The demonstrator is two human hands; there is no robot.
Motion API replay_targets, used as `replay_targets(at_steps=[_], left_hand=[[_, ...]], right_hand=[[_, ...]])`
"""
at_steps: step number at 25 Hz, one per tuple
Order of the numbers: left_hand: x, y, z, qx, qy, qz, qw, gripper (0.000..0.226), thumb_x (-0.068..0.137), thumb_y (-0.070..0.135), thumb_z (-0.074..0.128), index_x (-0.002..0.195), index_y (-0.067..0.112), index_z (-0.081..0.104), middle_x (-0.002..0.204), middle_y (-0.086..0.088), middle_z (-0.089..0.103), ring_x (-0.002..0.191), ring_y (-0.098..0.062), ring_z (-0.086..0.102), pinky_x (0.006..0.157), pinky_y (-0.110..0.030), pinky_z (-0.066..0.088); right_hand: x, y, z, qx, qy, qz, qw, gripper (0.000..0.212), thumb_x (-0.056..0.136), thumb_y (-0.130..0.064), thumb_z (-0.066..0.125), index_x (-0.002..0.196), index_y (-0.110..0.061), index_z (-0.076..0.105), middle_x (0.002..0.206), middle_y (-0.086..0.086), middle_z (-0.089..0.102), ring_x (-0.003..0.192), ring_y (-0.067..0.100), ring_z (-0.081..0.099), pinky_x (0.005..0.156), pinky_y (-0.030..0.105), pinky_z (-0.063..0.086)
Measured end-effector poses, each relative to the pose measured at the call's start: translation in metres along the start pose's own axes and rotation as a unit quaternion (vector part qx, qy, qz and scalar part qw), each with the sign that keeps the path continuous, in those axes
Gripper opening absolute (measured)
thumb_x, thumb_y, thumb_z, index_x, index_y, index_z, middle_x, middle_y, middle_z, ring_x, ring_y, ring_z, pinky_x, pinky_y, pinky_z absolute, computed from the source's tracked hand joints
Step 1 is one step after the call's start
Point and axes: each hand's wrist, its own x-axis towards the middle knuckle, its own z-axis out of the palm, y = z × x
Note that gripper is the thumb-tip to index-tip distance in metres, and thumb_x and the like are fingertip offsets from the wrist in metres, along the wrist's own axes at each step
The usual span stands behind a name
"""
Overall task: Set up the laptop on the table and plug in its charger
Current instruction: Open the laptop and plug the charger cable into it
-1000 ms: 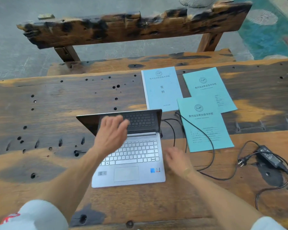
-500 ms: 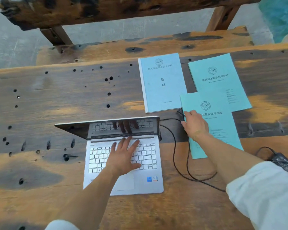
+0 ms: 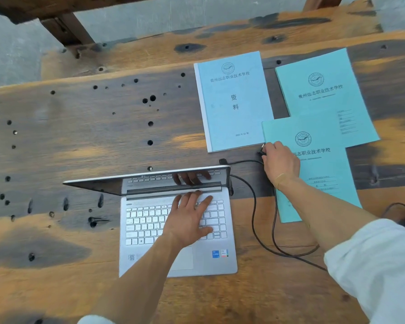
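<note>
On table (image 3: pixel 80 141): laptop (image 3: pixel 178 230), lid open; left hand (image 3: pixel 188 220) flat on keys, fingers spread, holding nothing; right hand (image 3: pixel 279 163) pinching charger plug (image 3: pixel 262 151) beside booklets (image 3: pixel 313 160).

On the wooden desk (image 3: pixel 80 141) the left hand (image 3: pixel 187 220) lies flat on the open laptop (image 3: pixel 178 230) keyboard while the right hand (image 3: pixel 279 163) closes around the charger cable's plug (image 3: pixel 262 150) beside three blue booklets (image 3: pixel 234 101).
</note>
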Motion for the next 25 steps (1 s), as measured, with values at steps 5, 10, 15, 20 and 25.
replay_targets(at_steps=[5, 10, 15, 20, 25], left_hand=[[-0.006, 0.004, -0.004, -0.002, -0.003, 0.003, 1.0, 0.083, 0.087, 0.065, 0.049, 0.154, 0.034, 0.01, 0.161, -0.002, 0.012, 0.148, -0.026, 0.012, 0.122, -0.049, 0.003], [-0.018, 0.013, -0.008, -0.011, -0.003, 0.015, 1.0, 0.081, 0.086, 0.061, 0.052, 0.153, 0.033, 0.015, 0.161, -0.001, 0.012, 0.149, -0.024, 0.011, 0.121, -0.05, 0.002], [-0.03, 0.016, -0.004, -0.009, -0.013, 0.025, 1.0, 0.079, 0.087, 0.058, 0.054, 0.152, 0.033, 0.017, 0.161, 0.0, 0.014, 0.148, -0.024, 0.014, 0.121, -0.051, 0.005], [-0.035, 0.013, 0.0, -0.002, -0.031, 0.032, 0.999, 0.078, 0.087, 0.053, 0.056, 0.152, 0.032, 0.019, 0.161, -0.001, 0.014, 0.147, -0.026, 0.015, 0.12, -0.052, 0.009], [-0.025, 0.008, 0.001, -0.011, -0.031, 0.041, 0.999, 0.064, 0.095, 0.041, 0.049, 0.152, 0.03, 0.022, 0.16, 0.001, 0.016, 0.146, -0.024, 0.02, 0.12, -0.049, 0.014]], right_hand=[[-0.039, 0.021, -0.006, -0.043, -0.002, -0.024, 0.999, 0.017, 0.095, -0.01, 0.046, 0.11, -0.013, 0.054, 0.105, 0.01, 0.061, 0.094, 0.033, 0.056, 0.063, 0.035, 0.033], [-0.092, 0.043, -0.017, 0.05, -0.064, -0.008, 0.997, 0.024, 0.1, -0.021, 0.04, 0.118, -0.014, 0.054, 0.112, 0.01, 0.064, 0.1, 0.033, 0.059, 0.07, 0.037, 0.04], [-0.146, 0.025, -0.026, 0.14, -0.184, -0.05, 0.972, 0.028, 0.098, -0.026, 0.048, 0.123, -0.019, 0.059, 0.12, 0.004, 0.067, 0.108, 0.027, 0.062, 0.091, 0.039, 0.05], [-0.155, -0.025, -0.005, 0.248, -0.199, -0.005, 0.948, 0.028, 0.097, -0.019, 0.046, 0.115, -0.009, 0.065, 0.109, 0.012, 0.069, 0.1, 0.029, 0.063, 0.089, 0.038, 0.051], [-0.129, -0.039, 0.025, 0.368, -0.152, 0.195, 0.896, 0.028, 0.096, -0.018, 0.048, 0.118, -0.016, 0.063, 0.112, 0.006, 0.068, 0.101, 0.026, 0.062, 0.085, 0.028, 0.047]])
